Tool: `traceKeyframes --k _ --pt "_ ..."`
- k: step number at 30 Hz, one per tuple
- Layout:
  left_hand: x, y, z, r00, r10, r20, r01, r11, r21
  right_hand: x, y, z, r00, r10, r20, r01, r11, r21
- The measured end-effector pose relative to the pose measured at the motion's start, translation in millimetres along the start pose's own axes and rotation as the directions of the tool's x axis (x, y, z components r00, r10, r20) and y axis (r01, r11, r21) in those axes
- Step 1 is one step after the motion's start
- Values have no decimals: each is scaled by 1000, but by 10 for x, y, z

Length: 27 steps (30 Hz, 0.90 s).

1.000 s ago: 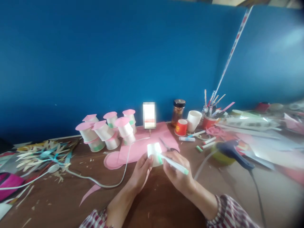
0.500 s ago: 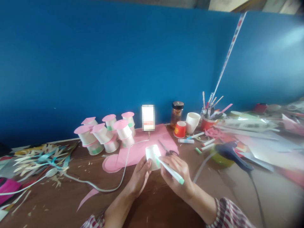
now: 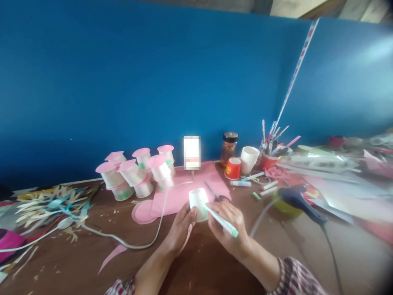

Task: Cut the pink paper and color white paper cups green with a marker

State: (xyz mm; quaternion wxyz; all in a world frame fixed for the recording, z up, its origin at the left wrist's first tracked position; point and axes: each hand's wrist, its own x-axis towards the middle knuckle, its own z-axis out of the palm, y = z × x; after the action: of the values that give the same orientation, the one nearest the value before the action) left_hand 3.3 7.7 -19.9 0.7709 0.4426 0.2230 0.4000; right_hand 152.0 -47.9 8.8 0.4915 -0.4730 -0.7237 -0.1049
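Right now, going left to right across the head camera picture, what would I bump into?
Pile of pale strips, pink-topped cups, left hand, held white cup, right hand, blue corded tool.

Tall, plain deep-blue partition (image 3: 153,82) filling most of upper view, smooth surface, darker toward base. At right, slanting narrow pale trim strip (image 3: 299,65) with red and dark patches, marking join with second blue panel (image 3: 346,90). Soft whitish glare (image 3: 379,51) on that panel. Above partition's top edge, grey and cream surfaces (image 3: 297,7), too blurred to identify. Below, dark-brown tabletop (image 3: 76,272), wood-like, duller sheen at right.
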Motion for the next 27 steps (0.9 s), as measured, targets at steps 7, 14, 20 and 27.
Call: traceKeyframes --k 7,14,20,27 --pt "3 11 -1 1000 -4 -14 5 999 47 6 -24 -9 1000 -3 -2 3 1000 -21" --pt "-3 10 16 999 0 -33 2 998 56 12 -26 -15 1000 4 6 -4 1000 -3" --pt "-3 7 13 1000 12 -11 -12 999 49 13 -32 -10 1000 -12 -4 12 1000 -13" --pt "-4 9 5 1000 -8 -3 8 998 59 20 -30 -8 999 -39 -13 38 998 -41"
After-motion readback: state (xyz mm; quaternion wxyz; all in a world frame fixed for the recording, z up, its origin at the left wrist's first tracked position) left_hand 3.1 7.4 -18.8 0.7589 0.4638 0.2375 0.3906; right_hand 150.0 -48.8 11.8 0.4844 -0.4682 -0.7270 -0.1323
